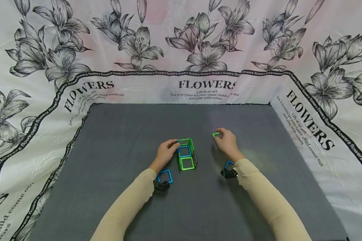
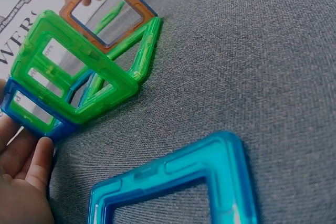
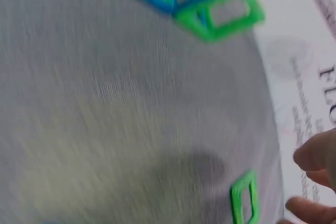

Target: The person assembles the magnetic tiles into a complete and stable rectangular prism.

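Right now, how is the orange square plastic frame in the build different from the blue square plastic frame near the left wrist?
The orange square plastic frame stands on edge, while the blue square plastic frame lies flat on the grey cloth-topped table. The orange frame meets a green square plastic frame of the build; the blue frame lies apart from the build. Both are square with open middles.

Head view high, facing forward-down over table [image 1: 199, 207]; wrist views close, tilted, both catching frame structure [image 2: 92, 56].
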The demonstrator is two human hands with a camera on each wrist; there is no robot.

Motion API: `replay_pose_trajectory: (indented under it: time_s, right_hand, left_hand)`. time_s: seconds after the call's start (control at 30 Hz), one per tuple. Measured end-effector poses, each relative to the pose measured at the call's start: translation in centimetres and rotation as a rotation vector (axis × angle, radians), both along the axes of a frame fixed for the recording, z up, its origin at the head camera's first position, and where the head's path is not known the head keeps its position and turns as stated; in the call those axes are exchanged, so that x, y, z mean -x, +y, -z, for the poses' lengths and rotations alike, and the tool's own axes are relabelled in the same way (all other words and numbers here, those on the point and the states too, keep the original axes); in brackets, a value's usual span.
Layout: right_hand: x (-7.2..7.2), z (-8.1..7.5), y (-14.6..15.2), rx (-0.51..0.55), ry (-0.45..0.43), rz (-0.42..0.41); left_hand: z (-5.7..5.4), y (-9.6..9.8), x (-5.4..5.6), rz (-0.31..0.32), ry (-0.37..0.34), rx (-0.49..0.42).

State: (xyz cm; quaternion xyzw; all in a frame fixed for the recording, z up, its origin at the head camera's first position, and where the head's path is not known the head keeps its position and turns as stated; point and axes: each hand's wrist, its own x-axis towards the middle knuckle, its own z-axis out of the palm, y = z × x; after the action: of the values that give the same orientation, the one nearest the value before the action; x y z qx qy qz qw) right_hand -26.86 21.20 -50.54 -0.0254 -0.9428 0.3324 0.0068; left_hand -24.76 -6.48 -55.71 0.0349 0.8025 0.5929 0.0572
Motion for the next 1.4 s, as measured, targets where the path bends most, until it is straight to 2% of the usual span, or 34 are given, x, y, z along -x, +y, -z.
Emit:
replay_pose_trajectory:
  time_s: [0.1,0.2,0.3,0.57,0.77,0.93,1.17,1.4]
  right_hand:
    - [0.9,0.3,0.7,-0.132,-0.02,0.011]
    - [1.5,0.7,1.2,-0.219,-0.068,-0.004]
    - [1.9,1.1,1.2,-0.264,-0.106,-0.024]
    - [2.1,1.7,0.4,-0.368,-0.129,-0.025]
    - [2.3,1.8,0.3,-0.396,-0.107,-0.035]
    - [2.1,1.5,0.1,-0.388,-0.13,-0.041]
    - [2.1,1.6,-0.1,-0.392,-0.152,-0.061]
    - [1.5,1.9,-0.2,-0.385,-0.121,-0.113]
  left_hand:
    - [-0.1,-0.1,0.0,0.006,0.003,0.006]
    - [-0.1,-0.1,0.0,0.012,0.004,0.012]
    - [-0.1,0.0,-0.1,0.015,0.003,0.014]
    - [0.1,-0.2,0.1,0.03,-0.001,0.01]
    - [-0.1,-0.3,0.3,0.034,-0.022,-0.008]
    - [-0.2,-0.3,0.3,0.023,-0.038,-0.04]
    - [0.1,-0.3,0.4,0.035,0.039,0.09]
    - [0.3,-0.1,0.2,0.02,0.051,0.086]
